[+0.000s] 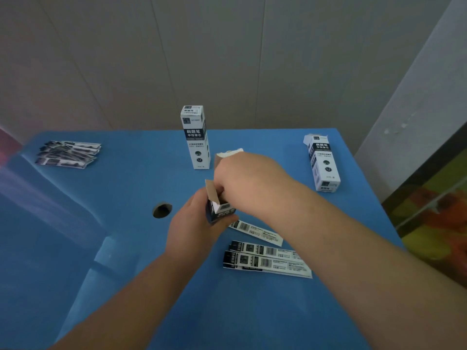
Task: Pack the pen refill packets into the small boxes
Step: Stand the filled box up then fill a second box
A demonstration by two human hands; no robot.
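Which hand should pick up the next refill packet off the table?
Right. The left hand grips the open box, so it is busy. The right hand is at the box mouth, and the loose packets lie under the right forearm.

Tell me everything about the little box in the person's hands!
The little box looks like thin cardboard, dark and white outside with blurry print, plain brown inside. Its top flap stands open. It is held upright above the blue table. The left hand grips it from below; the right hand reaches into its open top, holding something white. Its lower part is hidden.
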